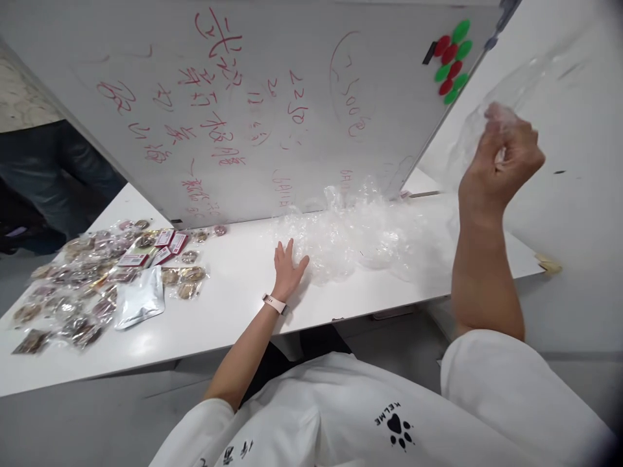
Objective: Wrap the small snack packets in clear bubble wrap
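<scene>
My right hand (503,152) is raised at the right, closed around a clear plastic bag (470,133) that trails up and behind it. On the white table, my left hand (288,269) lies with fingers spread at the left edge of a heap of crumpled clear plastic bags (360,243). Its fingers touch or nearly touch the plastic; I cannot tell which. A band with a pale strap (275,303) is on my left wrist.
Small packets (73,279) in clear wrapping cover the left of the white table (233,285), with a silver pouch (141,299) and several red-and-white labelled packs (163,246) among them. A whiteboard (302,39) stands behind. A person's dark trousers (53,168) show at far left.
</scene>
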### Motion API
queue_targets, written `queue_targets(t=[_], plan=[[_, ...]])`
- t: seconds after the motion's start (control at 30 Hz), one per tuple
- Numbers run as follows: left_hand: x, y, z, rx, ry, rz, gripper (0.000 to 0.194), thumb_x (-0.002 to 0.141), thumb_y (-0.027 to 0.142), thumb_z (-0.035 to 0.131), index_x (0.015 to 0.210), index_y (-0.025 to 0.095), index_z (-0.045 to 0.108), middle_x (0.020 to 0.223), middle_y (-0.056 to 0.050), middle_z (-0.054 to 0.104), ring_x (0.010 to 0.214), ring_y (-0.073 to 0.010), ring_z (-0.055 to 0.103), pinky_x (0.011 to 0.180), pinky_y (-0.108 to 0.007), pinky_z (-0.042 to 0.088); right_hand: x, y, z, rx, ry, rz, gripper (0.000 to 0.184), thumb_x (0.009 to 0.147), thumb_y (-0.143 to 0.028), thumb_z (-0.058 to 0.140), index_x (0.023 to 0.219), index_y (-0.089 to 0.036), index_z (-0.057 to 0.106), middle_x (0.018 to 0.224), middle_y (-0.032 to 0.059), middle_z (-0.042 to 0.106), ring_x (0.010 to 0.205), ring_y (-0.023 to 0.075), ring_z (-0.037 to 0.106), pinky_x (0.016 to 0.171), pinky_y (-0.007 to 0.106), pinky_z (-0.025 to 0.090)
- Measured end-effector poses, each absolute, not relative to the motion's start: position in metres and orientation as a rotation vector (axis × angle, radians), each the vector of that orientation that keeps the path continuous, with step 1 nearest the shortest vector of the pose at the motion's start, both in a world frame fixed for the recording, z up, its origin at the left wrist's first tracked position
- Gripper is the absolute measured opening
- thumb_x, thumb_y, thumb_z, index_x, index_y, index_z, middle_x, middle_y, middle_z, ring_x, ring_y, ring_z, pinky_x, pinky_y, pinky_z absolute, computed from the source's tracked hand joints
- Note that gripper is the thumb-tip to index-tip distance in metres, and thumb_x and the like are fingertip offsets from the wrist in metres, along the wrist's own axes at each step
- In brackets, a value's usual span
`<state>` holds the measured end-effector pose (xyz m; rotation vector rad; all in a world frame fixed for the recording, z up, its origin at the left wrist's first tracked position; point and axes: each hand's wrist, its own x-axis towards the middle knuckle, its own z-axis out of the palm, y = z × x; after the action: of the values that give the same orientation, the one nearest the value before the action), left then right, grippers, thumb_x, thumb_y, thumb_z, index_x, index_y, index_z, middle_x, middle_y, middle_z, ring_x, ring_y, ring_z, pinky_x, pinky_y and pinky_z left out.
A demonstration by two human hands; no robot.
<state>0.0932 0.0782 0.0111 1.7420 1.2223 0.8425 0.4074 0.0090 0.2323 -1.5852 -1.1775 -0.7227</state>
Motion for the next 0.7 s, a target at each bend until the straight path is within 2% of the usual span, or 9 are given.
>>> queue_targets(t=[0.07, 0.13, 0.2, 0.3, 0.37, 0.47, 0.57, 0.63, 0.7], plan=[[0.081, 0.064, 0.022, 1.700, 1.249, 0.959, 0.072, 0.090, 0.061, 0.057, 0.152, 0.031, 0.035, 0.169, -0.008, 0.008, 0.155, -0.0333, -0.003, 0.122, -0.061, 0.006, 0.361, -0.001, 0.243, -1.476, -1.467, -0.680, 0.044, 0.105, -0.041, 0.031, 0.122, -0.021, 0.067, 0.130, 0.0070, 0.066, 0.126, 0.0190, 0.058, 0.107, 0.042, 0.043], [0.063, 0.052, 0.032, 1.577, 1.226, 1.095, 0.062, 0.092, 0.060, 0.053, 0.146, 0.030, 0.045, 0.165, -0.007, 0.023, 0.155, -0.0313, 0.011, 0.124, -0.056, 0.013, 0.308, -0.008, 0.233, -1.429, -1.750, -0.470, 0.037, 0.104, -0.037, 0.039, 0.120, -0.024, 0.069, 0.133, 0.0024, 0.064, 0.126, 0.0213, 0.058, 0.105, 0.045, 0.046], [0.039, 0.042, 0.038, 1.331, 1.101, 1.167, 0.056, 0.094, 0.061, 0.048, 0.137, 0.026, 0.055, 0.155, -0.009, 0.043, 0.148, -0.0309, 0.033, 0.121, -0.052, 0.026, 0.254, -0.014, 0.204, -1.429, -2.055, -0.142, 0.035, 0.101, -0.037, 0.042, 0.126, -0.034, 0.067, 0.143, -0.0040, 0.057, 0.125, 0.0262, 0.057, 0.098, 0.049, 0.050], [-0.011, 0.032, 0.041, 0.898, 0.857, 1.058, 0.069, 0.092, 0.070, 0.040, 0.134, 0.018, 0.056, 0.139, -0.015, 0.059, 0.133, -0.0341, 0.052, 0.110, -0.057, 0.041, 0.183, -0.021, 0.137, -1.366, -2.424, 0.335, 0.043, 0.101, -0.030, 0.036, 0.135, -0.044, 0.059, 0.155, -0.0082, 0.042, 0.122, 0.0301, 0.057, 0.088, 0.051, 0.054], [-0.044, 0.025, 0.040, 0.715, 0.785, 1.009, 0.077, 0.091, 0.075, 0.035, 0.139, 0.016, 0.051, 0.138, -0.018, 0.060, 0.129, -0.0354, 0.056, 0.106, -0.059, 0.044, 0.150, -0.029, 0.092, -1.320, -2.527, 0.513, 0.048, 0.101, -0.027, 0.035, 0.142, -0.046, 0.051, 0.161, -0.0072, 0.033, 0.126, 0.0333, 0.054, 0.086, 0.053, 0.054], [-0.079, 0.012, 0.037, 0.644, 0.794, 1.065, 0.078, 0.091, 0.075, 0.034, 0.144, 0.019, 0.045, 0.142, -0.018, 0.057, 0.126, -0.0346, 0.059, 0.106, -0.060, 0.044, 0.125, -0.042, 0.046, -1.338, -2.562, 0.633, 0.051, 0.102, -0.028, 0.034, 0.148, -0.048, 0.042, 0.163, -0.0039, 0.027, 0.134, 0.0366, 0.047, 0.086, 0.057, 0.053], [-0.095, 0.004, 0.034, 0.696, 0.850, 1.086, 0.074, 0.092, 0.074, 0.035, 0.144, 0.022, 0.045, 0.146, -0.016, 0.053, 0.128, -0.0343, 0.057, 0.107, -0.060, 0.044, 0.124, -0.054, 0.028, -1.354, -2.525, 0.759, 0.051, 0.101, -0.044, 0.041, 0.150, -0.053, 0.033, 0.165, -0.0059, 0.020, 0.143, 0.0387, 0.036, 0.092, 0.062, 0.050], [-0.100, 0.001, 0.034, 0.767, 0.925, 1.105, 0.075, 0.090, 0.074, 0.039, 0.144, 0.023, 0.045, 0.147, -0.016, 0.051, 0.129, -0.0346, 0.056, 0.106, -0.060, 0.045, 0.131, -0.061, 0.028, -1.311, -2.515, 0.900, 0.062, 0.095, -0.058, 0.050, 0.153, -0.053, 0.027, 0.167, -0.0050, 0.013, 0.147, 0.0386, 0.029, 0.101, 0.065, 0.043], [-0.103, -0.003, 0.040, 0.881, 1.075, 1.136, 0.074, 0.086, 0.071, 0.053, 0.143, 0.023, 0.046, 0.147, -0.016, 0.051, 0.129, -0.0347, 0.056, 0.106, -0.059, 0.046, 0.139, -0.067, 0.033, -1.237, -2.527, 1.058, 0.073, 0.090, -0.065, 0.055, 0.155, -0.049, 0.026, 0.168, -0.0021, 0.009, 0.151, 0.0374, 0.021, 0.111, 0.066, 0.033]])
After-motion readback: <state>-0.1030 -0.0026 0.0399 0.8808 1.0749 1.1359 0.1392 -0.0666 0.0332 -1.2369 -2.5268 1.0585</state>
